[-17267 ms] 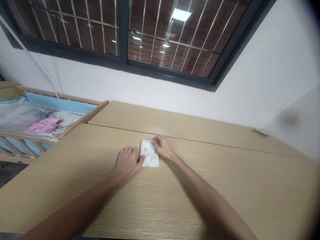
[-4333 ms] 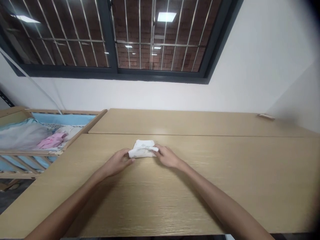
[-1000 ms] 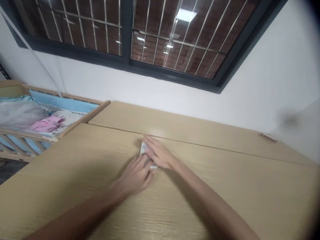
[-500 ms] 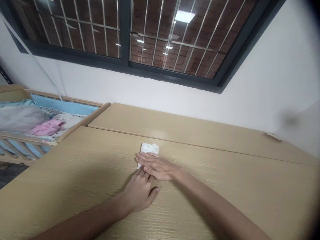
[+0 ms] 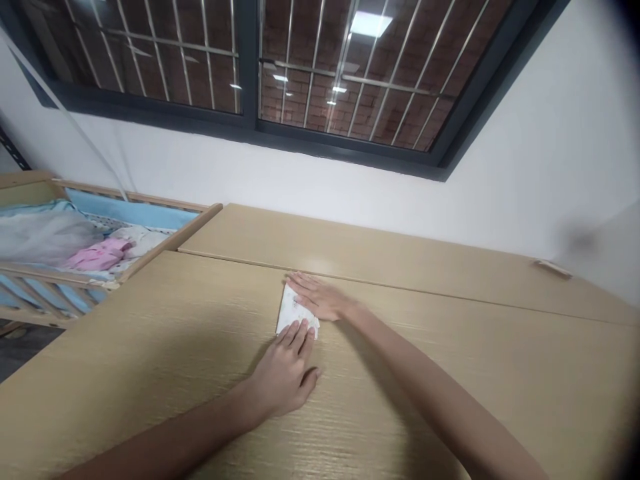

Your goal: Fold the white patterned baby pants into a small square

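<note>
Left hand [image 5: 284, 372], flat with fingers extended, touches the near end of a white, rectangular, printed packet [image 5: 290, 311]; right hand [image 5: 319, 297], flat and slightly blurred, covers its far end. Beneath the packet spreads a pale wood-grain tabletop [image 5: 465, 360].

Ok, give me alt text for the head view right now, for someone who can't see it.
Right hand flat over the far end of a small white printed piece on a light-brown table, left hand with its fingers on the near end. A crib stands at left, a barred window beyond.
</note>
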Demonstrator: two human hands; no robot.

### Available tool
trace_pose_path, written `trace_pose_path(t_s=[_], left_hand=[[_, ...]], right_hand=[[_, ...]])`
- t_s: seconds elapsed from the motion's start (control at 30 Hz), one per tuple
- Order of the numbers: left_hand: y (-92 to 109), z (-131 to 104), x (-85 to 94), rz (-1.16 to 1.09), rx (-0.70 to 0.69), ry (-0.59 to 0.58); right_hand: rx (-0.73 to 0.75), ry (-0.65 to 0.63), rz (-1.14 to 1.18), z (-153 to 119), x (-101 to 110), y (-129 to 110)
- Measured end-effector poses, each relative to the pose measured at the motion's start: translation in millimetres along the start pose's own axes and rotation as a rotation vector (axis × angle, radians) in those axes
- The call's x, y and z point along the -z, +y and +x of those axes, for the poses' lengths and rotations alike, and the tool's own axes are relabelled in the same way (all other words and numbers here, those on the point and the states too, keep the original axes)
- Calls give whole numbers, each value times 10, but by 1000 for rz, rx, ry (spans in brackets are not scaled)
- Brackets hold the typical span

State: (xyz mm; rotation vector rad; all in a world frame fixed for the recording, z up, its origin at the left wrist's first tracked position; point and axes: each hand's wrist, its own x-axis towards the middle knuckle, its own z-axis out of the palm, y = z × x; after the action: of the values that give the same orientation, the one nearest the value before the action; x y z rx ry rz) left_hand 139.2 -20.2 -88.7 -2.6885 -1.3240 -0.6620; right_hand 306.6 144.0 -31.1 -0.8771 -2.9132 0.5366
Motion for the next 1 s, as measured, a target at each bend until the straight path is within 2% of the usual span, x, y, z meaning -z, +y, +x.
trace_pose_path(t_s=[0.2, 0.3, 0.4, 0.47, 0.53, 0.63, 0.7, 0.87, 1.0], left_hand=[[44, -1, -56, 8, 31, 36], [50, 30, -28, -15, 39, 61], [-35, 95, 111, -119, 57, 75], [-156, 146, 227, -172, 118, 84], [-305, 188, 305, -138, 242, 93], [-497, 214, 303, -5, 443, 43], [-562, 215, 253, 32, 505, -19], [-587, 238, 189, -100, 466, -90], [-641, 305, 280, -191, 441, -132]], right_hand=[[-58, 56, -2, 21, -70, 167], [-116, 172, 6, 23, -88, 233], [-214, 328, 0, 10, -69, 237], [-269, 444, 8, -16, -70, 181], [-318, 571, 39, -58, -117, 88], [-372, 720, 108, -135, -274, -63], [-371, 753, 143, -178, -387, -134], [-354, 765, 157, -214, -493, -216], [-409, 818, 135, -218, -491, -387]])
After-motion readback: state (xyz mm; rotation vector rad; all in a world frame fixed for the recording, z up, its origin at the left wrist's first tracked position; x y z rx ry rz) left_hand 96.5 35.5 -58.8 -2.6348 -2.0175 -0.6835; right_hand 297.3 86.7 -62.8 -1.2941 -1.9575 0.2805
